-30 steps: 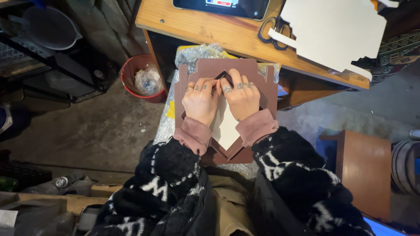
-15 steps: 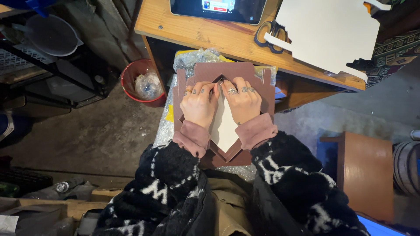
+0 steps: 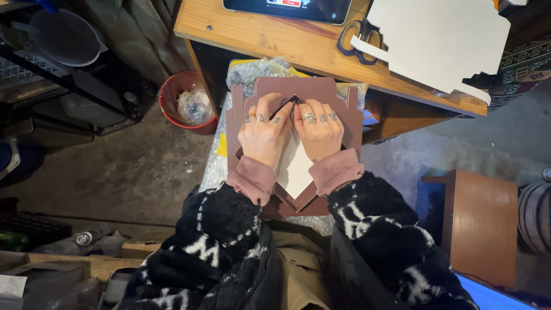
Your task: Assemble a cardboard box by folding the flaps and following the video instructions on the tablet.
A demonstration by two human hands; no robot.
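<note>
Brown cardboard cut to a box pattern [image 3: 310, 95] is lying flat on a bubble-wrap-covered surface [image 3: 213, 166] right in front of the person, its long axis running away from the body toward the wooden table [image 3: 275, 40]. Both hands are pressing down on it side by side. The left hand [image 3: 263, 135] is lying flat with fingers spread over the left half, and the right hand [image 3: 319, 131] is matching it on the right half, neither one clenching; both are open, palms down, and are bearing on the sheet rather than grasping it. Their fingertips are meeting at a small raised peak [image 3: 293, 101] of folded card near the far end, so the fold is sitting dead ahead of both hands, equally near to each. A pale inner panel [image 3: 295, 166] is showing between the wrists, tapering to a point toward the body.

To the left, the surface edge is dropping off to a concrete floor where a red bucket [image 3: 186, 103] is standing just beside the sheet. To the right, a brown wooden stool [image 3: 476, 224] is standing well apart. Beyond, the table edge is crossing just past the card's far end, leaving little room forward; on it are lying scissors [image 3: 354, 39], a dark tablet [image 3: 287, 8] and a large white cut-out sheet [image 3: 439, 40].
</note>
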